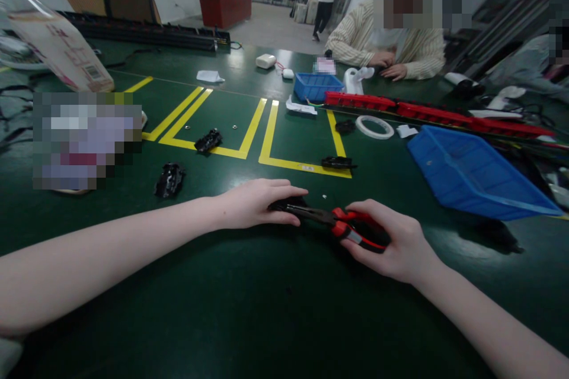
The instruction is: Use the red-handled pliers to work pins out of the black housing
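Observation:
My right hand point(395, 243) is closed around the red and black handles of long-nose pliers point(342, 225). The jaws point left and reach a small black plastic part point(284, 204), which my left hand point(262, 201) grips between thumb and fingers. Whether the jaws pinch the part or only touch it, I cannot make out. Several similar black parts lie about: one point(169, 180) left of my left hand, another point(208, 140) across a yellow tape line, and one point(338, 163) beyond the pliers. A tiny white piece point(324, 196) rests just past the pliers.
A tilted blue bin point(480, 177) stands at the right, a smaller blue bin point(317, 86) farther back. Nearby are a tape roll point(374, 127) and long red strips point(431, 113). A bottle point(62, 41) stands at the left. Across the green table point(213, 308) sits another person point(386, 41).

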Motion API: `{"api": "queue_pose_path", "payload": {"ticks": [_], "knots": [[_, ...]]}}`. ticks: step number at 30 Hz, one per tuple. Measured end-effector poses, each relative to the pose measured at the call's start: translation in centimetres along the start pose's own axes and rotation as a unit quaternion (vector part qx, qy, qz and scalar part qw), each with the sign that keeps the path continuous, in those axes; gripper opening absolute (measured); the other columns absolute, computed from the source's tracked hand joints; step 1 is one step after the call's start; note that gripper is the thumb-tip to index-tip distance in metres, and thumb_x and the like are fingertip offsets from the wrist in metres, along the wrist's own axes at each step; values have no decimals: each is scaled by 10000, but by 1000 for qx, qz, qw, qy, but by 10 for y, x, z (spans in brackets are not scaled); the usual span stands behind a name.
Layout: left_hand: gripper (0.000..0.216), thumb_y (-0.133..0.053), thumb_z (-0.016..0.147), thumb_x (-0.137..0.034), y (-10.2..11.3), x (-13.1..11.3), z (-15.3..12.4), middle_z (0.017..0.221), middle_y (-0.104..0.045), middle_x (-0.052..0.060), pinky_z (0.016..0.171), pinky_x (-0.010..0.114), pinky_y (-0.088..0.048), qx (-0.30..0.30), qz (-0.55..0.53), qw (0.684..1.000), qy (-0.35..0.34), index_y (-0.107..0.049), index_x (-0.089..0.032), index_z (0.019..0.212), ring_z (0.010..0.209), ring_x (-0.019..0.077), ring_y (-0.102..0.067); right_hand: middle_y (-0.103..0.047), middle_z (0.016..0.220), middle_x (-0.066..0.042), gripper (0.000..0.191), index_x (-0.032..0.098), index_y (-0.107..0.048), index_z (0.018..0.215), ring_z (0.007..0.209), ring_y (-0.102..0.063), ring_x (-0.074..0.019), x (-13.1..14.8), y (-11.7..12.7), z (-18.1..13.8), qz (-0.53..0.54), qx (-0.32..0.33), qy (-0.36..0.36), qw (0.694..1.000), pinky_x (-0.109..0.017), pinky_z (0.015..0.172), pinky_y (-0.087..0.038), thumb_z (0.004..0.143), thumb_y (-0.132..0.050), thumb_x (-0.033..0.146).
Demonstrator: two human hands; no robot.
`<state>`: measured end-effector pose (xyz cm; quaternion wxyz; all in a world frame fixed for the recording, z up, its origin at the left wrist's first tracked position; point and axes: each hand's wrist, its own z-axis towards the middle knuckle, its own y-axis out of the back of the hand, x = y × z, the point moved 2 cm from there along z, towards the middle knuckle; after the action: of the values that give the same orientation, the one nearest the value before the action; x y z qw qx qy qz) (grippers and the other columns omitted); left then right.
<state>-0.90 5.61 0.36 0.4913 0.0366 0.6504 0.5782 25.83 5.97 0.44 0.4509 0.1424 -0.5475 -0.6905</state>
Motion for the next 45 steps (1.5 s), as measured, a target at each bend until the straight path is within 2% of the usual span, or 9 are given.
{"api": "queue_pose_path", "payload": {"ticks": [5,10,15,21,27,31,38,45], "knots": [[528,-603,926,-401,-2,1,0,1119,-649,106,774,296,-489,25,25,999,5,-485,-146,1373,956,204,-636,-688,955,-67,388,225,-554,1124,750,-682,-205,1,-1,-1,-19,-6,16,1000,-325,628,-554,782,-654,377],[622,-675,839,-519,-5,0,2,1200,-664,129,847,366,-506,21,74,996,42,-531,-154,1321,1058,273,-647,-681,920,-65,386,199,-575,1095,729,-668,-194,0,0,0,-32,2,27,999,-309,618,-536,771,-667,388],[502,-690,819,-529,-6,-3,4,1062,-699,99,747,344,-524,11,76,994,76,-593,-154,1138,930,253,-678,-677,916,-57,391,197,-568,1090,716,-663,-180,-3,2,1,-34,8,31,999,-296,606,-531,772,-675,398],[527,-630,846,-582,-8,-3,2,1038,-705,97,670,312,-498,-6,122,989,79,-552,-159,1150,874,251,-690,-675,920,-51,393,219,-539,1099,720,-667,-182,-4,1,1,-37,9,29,999,-299,605,-539,782,-669,411],[543,-512,858,-693,-8,-3,2,821,-680,58,517,272,-357,-19,226,970,88,-551,-156,932,661,213,-643,-685,954,-65,411,210,-535,1116,756,-681,-188,-3,-1,2,-38,6,21,999,-298,622,-549,780,-680,398],[533,-475,870,-704,-6,-4,2,743,-652,28,496,259,-301,-17,238,968,83,-534,-175,864,597,188,-598,-692,977,-77,414,202,-545,1114,790,-689,-201,0,0,3,-35,0,13,999,-308,638,-557,776,-687,393],[524,-468,873,-704,-5,-2,1,711,-638,15,494,247,-299,-17,223,971,80,-529,-184,872,579,177,-589,-688,1008,-82,430,207,-542,1136,816,-685,-207,-1,-1,1,-27,-9,1,1000,-320,646,-567,778,-687,397],[524,-461,881,-699,-4,-2,0,718,-645,21,495,246,-301,-20,226,971,73,-529,-182,924,586,183,-610,-689,979,-73,401,211,-547,1126,759,-676,-191,-2,0,0,-16,-20,-2,1000,-311,603,-558,790,-674,389]]}}
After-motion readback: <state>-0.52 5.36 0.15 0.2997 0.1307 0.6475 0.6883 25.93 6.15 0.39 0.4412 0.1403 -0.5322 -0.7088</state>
